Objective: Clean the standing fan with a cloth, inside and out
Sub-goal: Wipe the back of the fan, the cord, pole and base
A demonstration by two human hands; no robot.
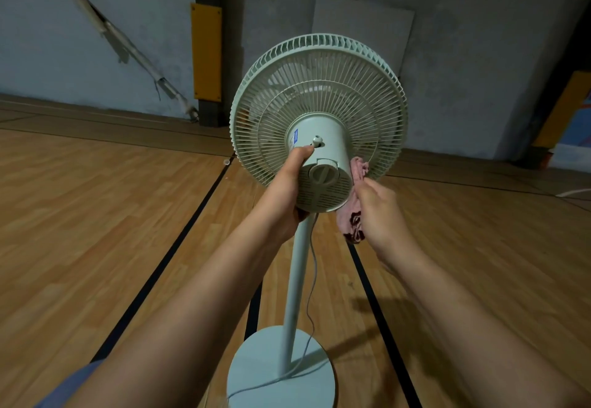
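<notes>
A pale green standing fan (319, 94) faces away from me, its rear grille and motor housing (323, 180) toward the camera. My left hand (287, 190) grips the left side of the motor housing, thumb on top near the small knob (316, 142). My right hand (377, 212) holds a crumpled pink cloth (351, 215) pressed against the right side of the housing, just behind the grille. The pole (297, 286) runs down to a round base (252, 375), and the thin cord (311, 279) hangs beside it.
The fan stands on a wooden sports floor (96, 231) with black lines. Grey walls, a yellow padded post (206, 52) and a leaning grey board (361, 30) lie behind it. A white cable (572, 191) runs along the floor at the right.
</notes>
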